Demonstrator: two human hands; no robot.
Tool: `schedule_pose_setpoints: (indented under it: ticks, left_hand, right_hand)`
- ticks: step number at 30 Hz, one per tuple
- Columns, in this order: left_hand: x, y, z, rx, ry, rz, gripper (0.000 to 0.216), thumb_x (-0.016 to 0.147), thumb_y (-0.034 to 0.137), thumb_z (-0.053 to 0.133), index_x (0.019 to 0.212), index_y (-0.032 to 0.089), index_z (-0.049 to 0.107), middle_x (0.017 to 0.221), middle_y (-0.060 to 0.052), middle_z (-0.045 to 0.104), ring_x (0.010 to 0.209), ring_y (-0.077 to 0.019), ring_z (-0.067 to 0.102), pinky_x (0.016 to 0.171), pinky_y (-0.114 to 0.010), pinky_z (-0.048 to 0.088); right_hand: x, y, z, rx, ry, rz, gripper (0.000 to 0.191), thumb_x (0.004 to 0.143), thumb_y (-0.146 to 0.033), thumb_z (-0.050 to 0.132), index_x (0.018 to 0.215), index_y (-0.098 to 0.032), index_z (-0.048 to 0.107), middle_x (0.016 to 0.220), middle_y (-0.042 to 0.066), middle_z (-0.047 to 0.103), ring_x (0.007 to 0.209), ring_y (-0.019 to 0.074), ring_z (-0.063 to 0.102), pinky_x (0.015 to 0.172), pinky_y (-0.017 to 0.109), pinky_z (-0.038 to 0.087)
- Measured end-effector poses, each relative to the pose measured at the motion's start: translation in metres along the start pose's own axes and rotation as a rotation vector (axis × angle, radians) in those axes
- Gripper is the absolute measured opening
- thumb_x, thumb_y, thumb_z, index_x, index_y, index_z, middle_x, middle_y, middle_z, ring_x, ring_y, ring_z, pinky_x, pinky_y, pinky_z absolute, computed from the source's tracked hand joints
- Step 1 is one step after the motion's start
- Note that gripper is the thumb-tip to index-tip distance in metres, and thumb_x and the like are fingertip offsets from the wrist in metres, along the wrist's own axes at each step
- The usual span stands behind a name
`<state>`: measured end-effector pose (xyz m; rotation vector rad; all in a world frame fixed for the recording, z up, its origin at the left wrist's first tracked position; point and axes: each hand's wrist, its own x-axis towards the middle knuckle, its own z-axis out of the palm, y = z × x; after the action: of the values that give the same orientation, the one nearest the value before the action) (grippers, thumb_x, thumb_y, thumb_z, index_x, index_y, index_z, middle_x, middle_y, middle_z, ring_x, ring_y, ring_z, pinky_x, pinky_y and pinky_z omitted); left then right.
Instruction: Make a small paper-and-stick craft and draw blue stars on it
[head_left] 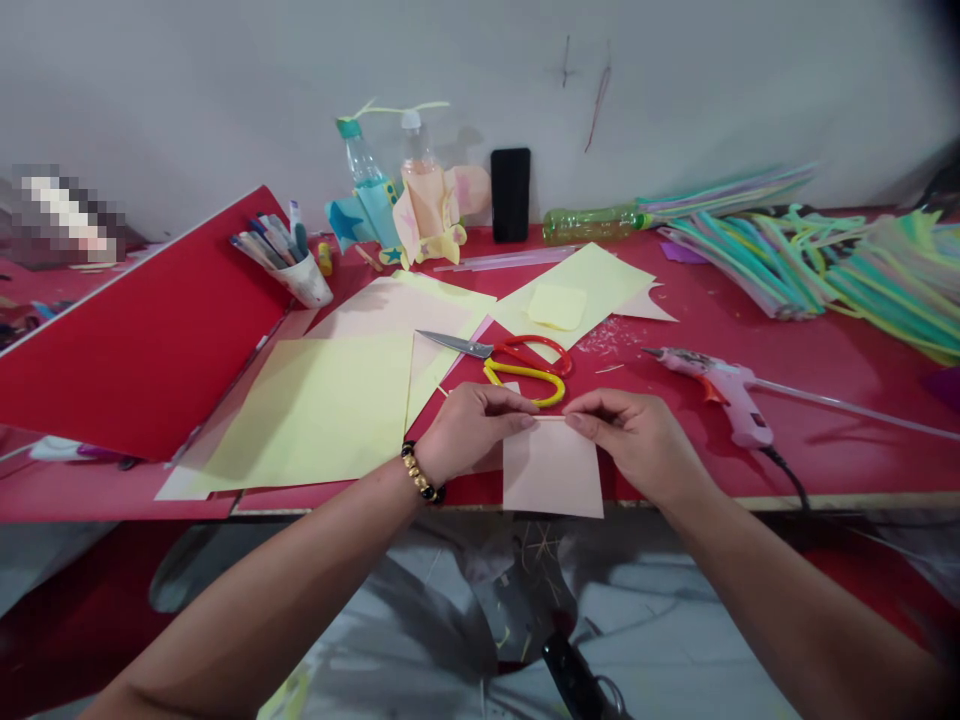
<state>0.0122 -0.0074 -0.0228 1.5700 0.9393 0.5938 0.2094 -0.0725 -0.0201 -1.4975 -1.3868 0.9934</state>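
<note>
My left hand (480,420) and my right hand (637,435) pinch the two upper corners of a small pale pink sheet of paper (553,475). Its top edge looks folded or rolled into a narrow strip between my fingertips. The lower end of the sheet reaches past the table's front edge. Just beyond my hands lies a pair of scissors (517,365) with one red and one yellow handle loop, blades pointing left. A large pale yellow sheet (322,405) rests to the left of my left hand.
A pink hot glue gun (720,390) with a glue stick lies right. Behind are yellow paper (600,275), a cup of pens (304,280), decorated bottles (416,190), a black phone (511,195), a green bottle (592,224) and pipe cleaners (750,265). A red board (172,330) leans at left.
</note>
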Motion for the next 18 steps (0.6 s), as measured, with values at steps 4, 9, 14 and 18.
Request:
schedule_pose_setpoints:
  ticks: [4,9,14,18]
  left_hand:
    - [-0.0004,-0.0018,-0.0001,0.035,-0.016,0.008,0.023,0.078,0.034,0.064,0.09,0.016,0.073,0.087,-0.006,0.072,0.075,-0.0143,0.062,0.066,-0.024,0.047]
    - [-0.0006,-0.0014,-0.0009,-0.002,-0.02,0.015,0.024,0.079,0.036,0.064,0.09,0.017,0.073,0.087,-0.005,0.072,0.076,-0.0142,0.062,0.067,-0.024,0.047]
    - [-0.0003,-0.0001,-0.002,-0.074,-0.015,-0.022,0.025,0.076,0.037,0.067,0.09,0.017,0.073,0.085,-0.005,0.072,0.074,-0.0147,0.063,0.067,-0.026,0.048]
    - [-0.0004,-0.0006,-0.0023,-0.092,-0.002,-0.021,0.026,0.075,0.037,0.068,0.09,0.017,0.073,0.087,-0.005,0.072,0.075,-0.0151,0.063,0.067,-0.025,0.049]
  right_hand:
    - [-0.0014,-0.0007,0.001,-0.041,0.024,-0.039,0.016,0.079,-0.034,0.064,0.083,-0.019,0.07,0.073,0.003,0.068,0.066,0.0164,0.059,0.058,0.026,0.046]
    - [-0.0014,-0.003,0.0017,-0.031,0.037,-0.051,0.015,0.079,-0.033,0.065,0.082,-0.019,0.07,0.074,0.002,0.069,0.067,0.0165,0.059,0.06,0.026,0.046]
    - [0.0005,-0.0031,0.0033,0.018,0.038,-0.036,0.021,0.08,-0.037,0.063,0.09,-0.019,0.069,0.078,0.003,0.068,0.068,0.0162,0.059,0.059,0.026,0.045]
    - [0.001,-0.0043,0.0031,-0.027,0.022,-0.019,0.022,0.083,-0.038,0.06,0.088,-0.018,0.07,0.077,0.003,0.069,0.068,0.0162,0.059,0.058,0.025,0.044]
